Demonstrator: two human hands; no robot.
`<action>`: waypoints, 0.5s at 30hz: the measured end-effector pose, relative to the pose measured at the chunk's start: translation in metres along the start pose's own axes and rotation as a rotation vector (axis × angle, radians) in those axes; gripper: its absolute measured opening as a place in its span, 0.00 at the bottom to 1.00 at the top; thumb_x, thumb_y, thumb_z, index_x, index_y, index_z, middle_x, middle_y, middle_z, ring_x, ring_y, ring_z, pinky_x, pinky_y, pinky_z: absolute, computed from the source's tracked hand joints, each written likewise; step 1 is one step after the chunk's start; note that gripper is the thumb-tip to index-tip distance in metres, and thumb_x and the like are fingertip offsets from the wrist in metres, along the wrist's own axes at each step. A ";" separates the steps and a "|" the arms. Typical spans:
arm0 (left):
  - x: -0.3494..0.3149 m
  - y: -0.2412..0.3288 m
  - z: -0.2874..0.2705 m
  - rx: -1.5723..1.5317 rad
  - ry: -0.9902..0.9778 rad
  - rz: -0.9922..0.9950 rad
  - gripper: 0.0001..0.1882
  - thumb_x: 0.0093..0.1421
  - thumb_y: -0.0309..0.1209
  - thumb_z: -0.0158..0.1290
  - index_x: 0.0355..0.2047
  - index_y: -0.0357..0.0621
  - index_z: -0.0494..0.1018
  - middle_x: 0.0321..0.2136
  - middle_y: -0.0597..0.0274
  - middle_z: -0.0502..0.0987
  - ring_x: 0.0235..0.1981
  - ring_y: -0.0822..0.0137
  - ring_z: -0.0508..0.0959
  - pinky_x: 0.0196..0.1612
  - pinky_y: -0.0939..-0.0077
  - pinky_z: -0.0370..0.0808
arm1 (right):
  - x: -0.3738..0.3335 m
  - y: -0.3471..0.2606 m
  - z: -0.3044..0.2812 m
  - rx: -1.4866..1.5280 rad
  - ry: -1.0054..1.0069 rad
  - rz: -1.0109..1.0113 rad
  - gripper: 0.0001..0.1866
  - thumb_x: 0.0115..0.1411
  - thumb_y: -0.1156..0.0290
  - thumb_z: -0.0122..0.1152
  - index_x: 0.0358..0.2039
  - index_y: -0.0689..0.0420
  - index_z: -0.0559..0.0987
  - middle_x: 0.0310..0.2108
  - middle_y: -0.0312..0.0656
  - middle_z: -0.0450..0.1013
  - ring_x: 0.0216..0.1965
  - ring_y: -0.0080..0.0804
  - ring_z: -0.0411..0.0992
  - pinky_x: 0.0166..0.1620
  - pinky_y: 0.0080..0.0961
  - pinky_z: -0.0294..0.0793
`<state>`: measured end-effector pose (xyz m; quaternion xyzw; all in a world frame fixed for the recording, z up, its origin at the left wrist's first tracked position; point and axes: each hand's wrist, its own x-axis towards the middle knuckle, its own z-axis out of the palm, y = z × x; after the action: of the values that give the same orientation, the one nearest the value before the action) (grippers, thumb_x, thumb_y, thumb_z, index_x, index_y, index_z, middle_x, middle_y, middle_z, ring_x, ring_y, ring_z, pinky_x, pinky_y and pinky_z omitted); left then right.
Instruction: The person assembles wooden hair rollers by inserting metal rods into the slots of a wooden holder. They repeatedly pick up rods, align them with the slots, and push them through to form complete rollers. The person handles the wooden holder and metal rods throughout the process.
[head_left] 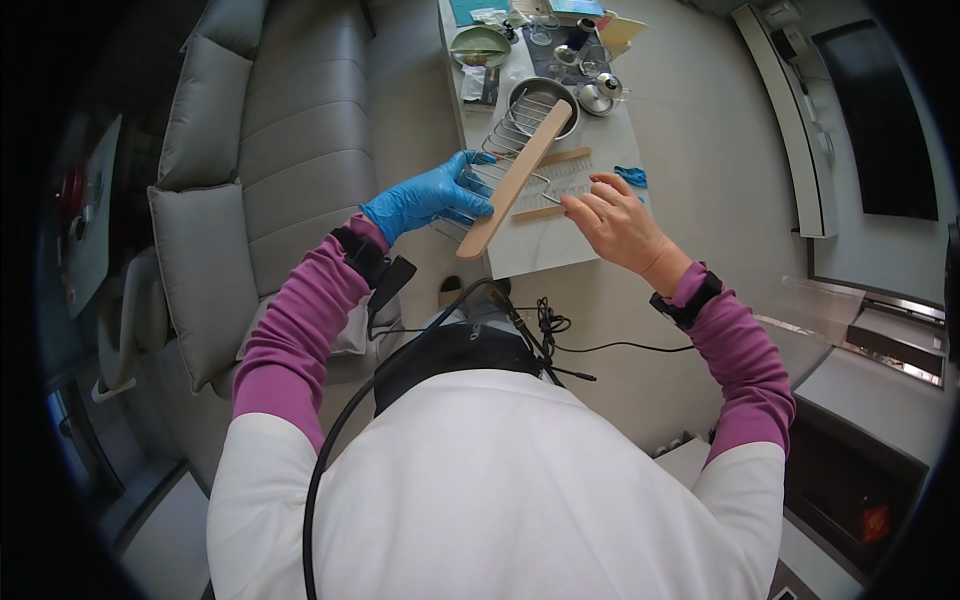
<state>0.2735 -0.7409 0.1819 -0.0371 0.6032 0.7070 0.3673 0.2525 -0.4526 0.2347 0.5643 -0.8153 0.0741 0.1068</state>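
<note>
From where I stand, looking down along the wearer's own view, the round grey pan (534, 90) sits about mid-table, partly hidden by the wire rack (520, 180) held up in front of it, so its contents are hard to read. Farther off at the left side is a green dish (468, 41) with something in it too small to name; to its right, glass vessels (542, 33), a dark bottle (581, 34) and a shiny metal pot (595, 99) crowd together by a dark mat. The left hand (422, 200), in a blue glove, is curled firmly around the rack, fingers among the wires and thumb by its long wooden slat, holding it aslant above the near part of the table (560, 246). The bare right hand (615, 225) has thumb and forefinger pressed together at the end of a thin metal wire (551, 199); whether that joins the rack, I cannot tell. Beneath, a second rack (568, 156) with wooden strips lies on the tabletop, and a crumpled blue glove (631, 176) rests by the right edge. The near edge ends just before the wearer's feet. Pale floor (415, 110) runs between the table and the grey sofa (305, 120), and a broader stretch spreads on the right toward the wall-hung screen (880, 115).
</note>
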 end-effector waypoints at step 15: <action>0.013 0.060 0.039 0.357 0.016 0.158 0.45 0.44 0.32 0.69 0.60 0.53 0.56 0.33 0.65 0.68 0.36 0.71 0.73 0.34 0.80 0.74 | -0.021 0.002 -0.036 0.080 0.174 0.121 0.18 0.57 0.70 0.60 0.47 0.63 0.73 0.15 0.34 0.61 0.18 0.23 0.65 0.27 0.21 0.68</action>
<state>0.2459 -0.7005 0.2354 0.0703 0.7230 0.6151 0.3067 0.2610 -0.4238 0.2638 0.5091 -0.8320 0.1615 0.1501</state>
